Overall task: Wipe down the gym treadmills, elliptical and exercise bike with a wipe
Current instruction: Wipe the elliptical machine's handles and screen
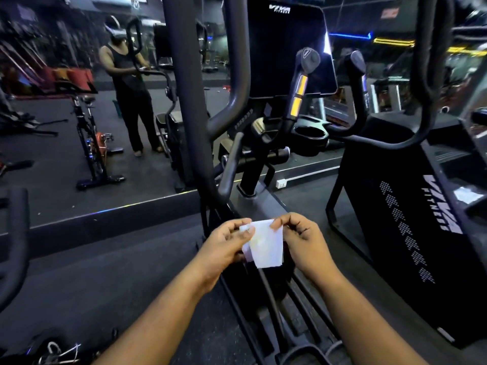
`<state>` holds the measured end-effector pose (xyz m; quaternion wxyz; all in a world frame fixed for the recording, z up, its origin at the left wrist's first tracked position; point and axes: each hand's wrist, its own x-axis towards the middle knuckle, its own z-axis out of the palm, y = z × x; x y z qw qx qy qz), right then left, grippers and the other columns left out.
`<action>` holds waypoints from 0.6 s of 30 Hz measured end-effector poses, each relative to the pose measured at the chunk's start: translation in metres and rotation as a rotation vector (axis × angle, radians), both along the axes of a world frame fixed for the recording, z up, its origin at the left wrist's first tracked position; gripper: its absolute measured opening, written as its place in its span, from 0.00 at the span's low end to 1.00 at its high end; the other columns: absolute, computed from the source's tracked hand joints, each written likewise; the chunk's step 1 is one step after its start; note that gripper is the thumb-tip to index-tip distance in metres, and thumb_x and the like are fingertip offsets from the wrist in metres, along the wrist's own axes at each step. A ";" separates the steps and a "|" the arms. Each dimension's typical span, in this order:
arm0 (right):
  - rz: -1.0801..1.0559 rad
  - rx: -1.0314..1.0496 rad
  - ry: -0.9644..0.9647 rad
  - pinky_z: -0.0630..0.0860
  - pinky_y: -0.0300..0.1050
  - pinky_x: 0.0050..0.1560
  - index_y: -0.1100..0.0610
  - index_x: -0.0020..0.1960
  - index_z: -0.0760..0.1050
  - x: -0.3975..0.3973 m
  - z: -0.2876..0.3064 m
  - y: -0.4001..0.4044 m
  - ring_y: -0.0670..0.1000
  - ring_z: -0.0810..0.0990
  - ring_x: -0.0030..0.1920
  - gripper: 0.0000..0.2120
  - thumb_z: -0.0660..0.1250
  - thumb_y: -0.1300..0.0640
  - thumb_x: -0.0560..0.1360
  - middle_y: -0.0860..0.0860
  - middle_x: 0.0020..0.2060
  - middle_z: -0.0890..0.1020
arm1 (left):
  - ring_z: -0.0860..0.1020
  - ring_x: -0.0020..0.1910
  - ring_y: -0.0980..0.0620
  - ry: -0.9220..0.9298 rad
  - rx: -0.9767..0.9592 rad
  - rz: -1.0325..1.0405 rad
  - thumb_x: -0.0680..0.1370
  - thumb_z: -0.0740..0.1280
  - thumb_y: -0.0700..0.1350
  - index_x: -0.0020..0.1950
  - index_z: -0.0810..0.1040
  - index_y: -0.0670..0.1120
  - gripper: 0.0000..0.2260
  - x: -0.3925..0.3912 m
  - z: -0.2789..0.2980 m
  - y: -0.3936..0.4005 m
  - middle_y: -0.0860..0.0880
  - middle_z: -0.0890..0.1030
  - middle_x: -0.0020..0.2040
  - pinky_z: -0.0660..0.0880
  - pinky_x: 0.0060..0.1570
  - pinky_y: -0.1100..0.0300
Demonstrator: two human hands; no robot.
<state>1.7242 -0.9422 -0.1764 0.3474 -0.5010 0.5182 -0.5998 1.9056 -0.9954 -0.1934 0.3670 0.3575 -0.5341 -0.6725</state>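
While the elliptical [263,143] stands straight ahead at the wall mirror [79,127], dark console [287,48] up top, both hands sit low over its frame: left hand [224,246] and right hand [303,243] each pinch a top corner of the white wipe [266,246], which hangs between them.

A dark rubber floor [105,272] carries the elliptical [253,164] and a black machine [411,206].

The left hand [224,245] covers the wipe's [266,246] left edge; the elliptical's [263,159] console top is cropped
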 end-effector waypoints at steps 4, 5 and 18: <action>-0.068 0.043 -0.253 0.77 0.43 0.40 0.58 0.57 0.75 0.001 0.002 0.007 0.49 0.81 0.37 0.11 0.62 0.70 0.80 0.51 0.37 0.83 | 0.84 0.46 0.49 -0.061 -0.065 0.052 0.79 0.72 0.38 0.56 0.83 0.41 0.07 -0.007 -0.007 -0.006 0.43 0.87 0.50 0.81 0.44 0.57; -0.076 0.052 -0.369 0.78 0.45 0.40 0.57 0.60 0.74 0.002 0.003 0.009 0.49 0.81 0.37 0.11 0.62 0.68 0.80 0.51 0.38 0.82 | 0.84 0.46 0.49 -0.055 -0.077 0.058 0.79 0.71 0.37 0.55 0.83 0.41 0.06 -0.010 -0.007 -0.009 0.42 0.87 0.50 0.82 0.46 0.55; -0.065 0.042 -0.353 0.82 0.50 0.48 0.62 0.59 0.76 -0.034 0.022 -0.014 0.59 0.85 0.51 0.09 0.65 0.66 0.80 0.61 0.52 0.86 | 0.84 0.56 0.47 -0.024 -0.279 0.112 0.81 0.70 0.41 0.58 0.82 0.48 0.07 -0.057 0.031 -0.052 0.49 0.86 0.53 0.82 0.57 0.45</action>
